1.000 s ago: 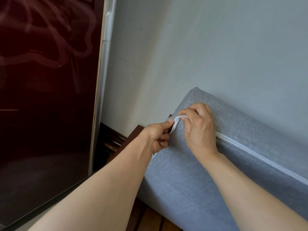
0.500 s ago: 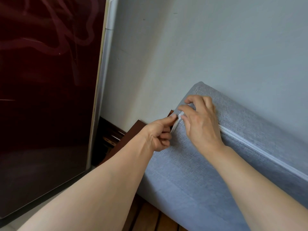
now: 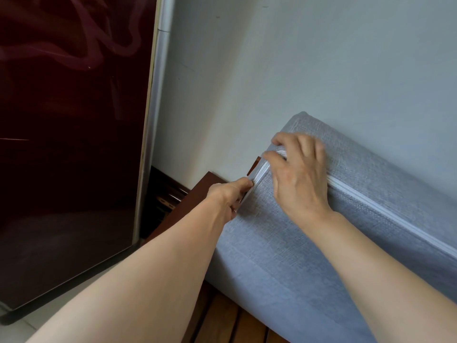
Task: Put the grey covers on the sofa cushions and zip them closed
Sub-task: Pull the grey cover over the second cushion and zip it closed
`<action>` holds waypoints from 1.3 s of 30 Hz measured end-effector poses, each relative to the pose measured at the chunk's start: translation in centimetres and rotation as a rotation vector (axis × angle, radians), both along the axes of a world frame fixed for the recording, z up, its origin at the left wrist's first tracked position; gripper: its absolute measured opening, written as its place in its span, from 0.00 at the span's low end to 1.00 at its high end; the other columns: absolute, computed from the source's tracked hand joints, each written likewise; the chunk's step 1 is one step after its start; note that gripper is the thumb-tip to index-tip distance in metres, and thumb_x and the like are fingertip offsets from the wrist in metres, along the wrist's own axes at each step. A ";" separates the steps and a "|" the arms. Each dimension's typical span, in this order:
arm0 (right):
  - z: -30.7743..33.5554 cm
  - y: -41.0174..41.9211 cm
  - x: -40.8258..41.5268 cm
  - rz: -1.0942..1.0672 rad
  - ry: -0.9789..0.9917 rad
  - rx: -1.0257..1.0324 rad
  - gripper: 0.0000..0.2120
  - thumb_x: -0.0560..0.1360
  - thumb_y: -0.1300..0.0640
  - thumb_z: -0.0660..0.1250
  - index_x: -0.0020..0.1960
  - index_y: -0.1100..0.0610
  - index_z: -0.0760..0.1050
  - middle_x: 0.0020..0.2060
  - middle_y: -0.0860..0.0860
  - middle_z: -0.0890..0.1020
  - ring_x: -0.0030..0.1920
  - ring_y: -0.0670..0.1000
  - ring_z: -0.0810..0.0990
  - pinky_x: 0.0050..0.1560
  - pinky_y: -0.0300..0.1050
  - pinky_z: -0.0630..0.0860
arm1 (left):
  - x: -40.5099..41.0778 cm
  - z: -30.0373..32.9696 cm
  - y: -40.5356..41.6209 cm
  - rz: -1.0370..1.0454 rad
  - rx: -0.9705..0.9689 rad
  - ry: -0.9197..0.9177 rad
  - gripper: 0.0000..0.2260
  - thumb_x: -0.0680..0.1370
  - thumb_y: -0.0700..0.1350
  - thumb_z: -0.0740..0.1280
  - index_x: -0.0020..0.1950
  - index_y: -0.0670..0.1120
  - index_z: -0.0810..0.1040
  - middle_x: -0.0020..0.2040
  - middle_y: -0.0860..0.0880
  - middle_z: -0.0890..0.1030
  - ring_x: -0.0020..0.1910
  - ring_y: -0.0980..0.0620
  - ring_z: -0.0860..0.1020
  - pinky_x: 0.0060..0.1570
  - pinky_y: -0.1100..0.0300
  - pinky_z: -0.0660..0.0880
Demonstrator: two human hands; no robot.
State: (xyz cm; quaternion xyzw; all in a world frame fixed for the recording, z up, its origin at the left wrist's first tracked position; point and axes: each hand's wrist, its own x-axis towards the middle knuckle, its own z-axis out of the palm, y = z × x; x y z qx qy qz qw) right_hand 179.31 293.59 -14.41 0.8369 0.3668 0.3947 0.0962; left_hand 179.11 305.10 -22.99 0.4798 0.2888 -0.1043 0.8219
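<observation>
A glossy dark red cabinet door with a silver edge stands beside the pale wall, above wooden slats.

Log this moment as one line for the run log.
stage: zipping cushion end | left hand: pinches zipper tape | right hand: pinches white zipper at corner | grey cover: on cushion

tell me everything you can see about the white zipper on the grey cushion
The white zipper runs along the narrow edge of the grey cushion cover, from the lower right up to the corner at the left. The long visible stretch looks zipped shut. At the corner end the left hand pinches the cover's edge beside it, and the right hand grips it, hiding the slider.
</observation>
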 end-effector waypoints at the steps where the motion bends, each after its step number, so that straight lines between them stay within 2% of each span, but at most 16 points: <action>1: -0.4 0.0 -0.2 -0.014 -0.010 -0.093 0.08 0.68 0.63 0.65 0.44 0.57 0.81 0.53 0.55 0.79 0.56 0.60 0.75 0.66 0.54 0.60 | 0.0 -0.1 0.1 -0.013 -0.009 0.015 0.08 0.68 0.48 0.74 0.39 0.47 0.78 0.27 0.52 0.70 0.23 0.58 0.63 0.21 0.67 0.63; 3: -1.2 0.0 -0.5 -0.086 -0.015 -0.257 0.16 0.71 0.58 0.55 0.46 0.57 0.82 0.54 0.53 0.80 0.61 0.59 0.75 0.71 0.58 0.55 | 0.1 -0.5 0.4 -0.031 -0.012 0.034 0.16 0.66 0.51 0.76 0.48 0.47 0.78 0.35 0.50 0.75 0.30 0.61 0.71 0.27 0.66 0.72; 4: -1.4 -0.1 -0.5 -0.119 -0.021 -0.302 0.19 0.71 0.58 0.52 0.47 0.57 0.82 0.54 0.53 0.80 0.62 0.59 0.74 0.70 0.61 0.54 | 0.3 -0.8 0.5 -0.030 -0.007 0.023 0.17 0.65 0.51 0.77 0.48 0.47 0.77 0.34 0.51 0.74 0.27 0.61 0.70 0.24 0.66 0.70; 6: -1.6 -0.4 -0.2 -0.132 -0.036 -0.338 0.14 0.73 0.58 0.57 0.48 0.57 0.81 0.54 0.53 0.80 0.64 0.59 0.73 0.71 0.60 0.52 | 0.7 -1.3 0.6 -0.021 0.016 -0.003 0.17 0.64 0.51 0.77 0.45 0.47 0.76 0.31 0.52 0.71 0.23 0.57 0.66 0.20 0.67 0.62; 8: -1.5 -0.8 0.1 -0.116 -0.053 -0.341 0.09 0.71 0.58 0.66 0.49 0.58 0.80 0.56 0.54 0.80 0.65 0.60 0.71 0.71 0.60 0.49 | 1.0 -2.1 0.7 -0.014 0.072 -0.038 0.16 0.64 0.50 0.77 0.43 0.45 0.75 0.32 0.52 0.72 0.27 0.56 0.68 0.23 0.65 0.64; 9: -1.7 -0.8 0.1 -0.113 -0.066 -0.340 0.09 0.71 0.58 0.67 0.50 0.58 0.80 0.56 0.54 0.79 0.66 0.61 0.70 0.70 0.59 0.48 | 1.1 -2.7 0.8 -0.003 0.111 -0.058 0.15 0.65 0.50 0.76 0.41 0.46 0.74 0.34 0.52 0.72 0.30 0.56 0.69 0.28 0.63 0.65; 11: -2.3 -0.8 0.1 -0.115 -0.084 -0.345 0.13 0.73 0.60 0.58 0.52 0.60 0.79 0.58 0.56 0.78 0.68 0.61 0.68 0.71 0.60 0.48 | 1.2 -4.5 0.8 0.005 0.165 -0.070 0.16 0.66 0.49 0.76 0.40 0.45 0.71 0.37 0.53 0.71 0.36 0.55 0.69 0.38 0.58 0.67; 13: -3.3 -0.8 -0.1 -0.119 -0.095 -0.399 0.21 0.73 0.60 0.49 0.54 0.63 0.79 0.59 0.57 0.78 0.68 0.61 0.68 0.71 0.60 0.50 | 1.3 -6.1 0.6 0.005 0.196 -0.070 0.16 0.67 0.49 0.76 0.39 0.46 0.69 0.37 0.53 0.70 0.37 0.54 0.68 0.43 0.54 0.66; 17: -4.7 -1.5 -0.1 -0.145 -0.090 -0.448 0.25 0.73 0.60 0.45 0.60 0.64 0.75 0.62 0.59 0.77 0.69 0.59 0.68 0.70 0.57 0.47 | 1.8 -7.7 0.6 -0.018 0.192 -0.085 0.15 0.66 0.50 0.76 0.39 0.48 0.70 0.39 0.52 0.71 0.39 0.54 0.71 0.42 0.54 0.66; 20: -5.3 -1.5 0.2 -0.156 -0.111 -0.462 0.26 0.73 0.60 0.45 0.62 0.64 0.74 0.62 0.59 0.76 0.70 0.60 0.66 0.71 0.57 0.46 | 1.8 -8.4 0.3 -0.021 0.182 -0.057 0.19 0.66 0.51 0.75 0.51 0.44 0.76 0.47 0.50 0.76 0.46 0.50 0.75 0.39 0.55 0.67; 22: -6.1 -1.4 0.3 -0.160 -0.137 -0.503 0.27 0.73 0.59 0.45 0.63 0.63 0.74 0.63 0.58 0.76 0.71 0.60 0.65 0.71 0.57 0.47 | 1.6 -8.7 0.2 -0.020 0.172 -0.056 0.21 0.66 0.51 0.75 0.55 0.44 0.77 0.50 0.48 0.79 0.43 0.51 0.76 0.32 0.59 0.65; 24: -7.4 -1.4 0.2 -0.171 -0.154 -0.586 0.28 0.73 0.58 0.43 0.66 0.60 0.72 0.65 0.56 0.75 0.72 0.58 0.64 0.72 0.56 0.46 | 1.4 -9.0 0.1 -0.022 0.167 -0.052 0.20 0.67 0.52 0.74 0.53 0.44 0.77 0.50 0.48 0.80 0.41 0.52 0.76 0.32 0.60 0.65; 27: -9.1 -1.6 0.1 -0.209 -0.144 -0.659 0.30 0.73 0.58 0.40 0.71 0.58 0.67 0.69 0.53 0.71 0.74 0.57 0.59 0.72 0.56 0.42 | 1.5 -10.2 0.2 -0.023 0.184 -0.021 0.17 0.67 0.51 0.74 0.52 0.43 0.78 0.49 0.48 0.81 0.44 0.51 0.78 0.33 0.58 0.67; 31: -9.9 -1.9 0.8 -0.181 -0.100 -0.568 0.29 0.72 0.59 0.43 0.68 0.61 0.70 0.67 0.57 0.73 0.72 0.58 0.63 0.72 0.55 0.41 | 1.9 -13.2 0.1 -0.007 0.151 0.032 0.11 0.66 0.47 0.75 0.44 0.45 0.79 0.43 0.48 0.83 0.43 0.50 0.81 0.42 0.53 0.75; 34: -10.4 -2.4 1.2 -0.123 -0.084 -0.506 0.28 0.72 0.60 0.46 0.67 0.63 0.71 0.66 0.58 0.74 0.71 0.59 0.65 0.72 0.55 0.41 | 2.2 -15.3 -0.1 0.023 0.125 0.028 0.09 0.66 0.46 0.75 0.42 0.45 0.79 0.39 0.49 0.82 0.38 0.51 0.83 0.36 0.57 0.76; 39: -11.4 -2.0 0.9 -0.094 -0.074 -0.402 0.26 0.72 0.61 0.47 0.64 0.64 0.73 0.65 0.59 0.74 0.71 0.59 0.65 0.71 0.57 0.44 | 1.6 -15.4 0.0 0.046 0.065 -0.019 0.06 0.70 0.44 0.74 0.44 0.45 0.80 0.45 0.48 0.82 0.38 0.52 0.81 0.33 0.59 0.74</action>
